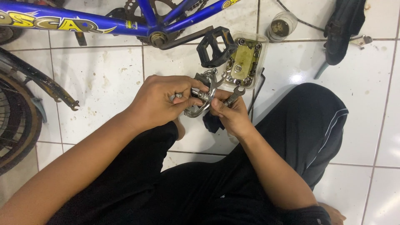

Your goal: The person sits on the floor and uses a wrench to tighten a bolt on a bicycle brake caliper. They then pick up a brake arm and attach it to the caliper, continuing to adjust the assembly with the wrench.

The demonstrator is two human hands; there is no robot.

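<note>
The left hand (160, 102) grips a shiny silver metal bike brake (203, 98). The right hand (231, 114) grips a small silver spanner (234, 96), seemingly turning its bolt; next needs steady twisting.

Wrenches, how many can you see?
1. A small open-end wrench is in the right hand, by the silver brake part that the left hand holds. More may hide under the hands.
</note>
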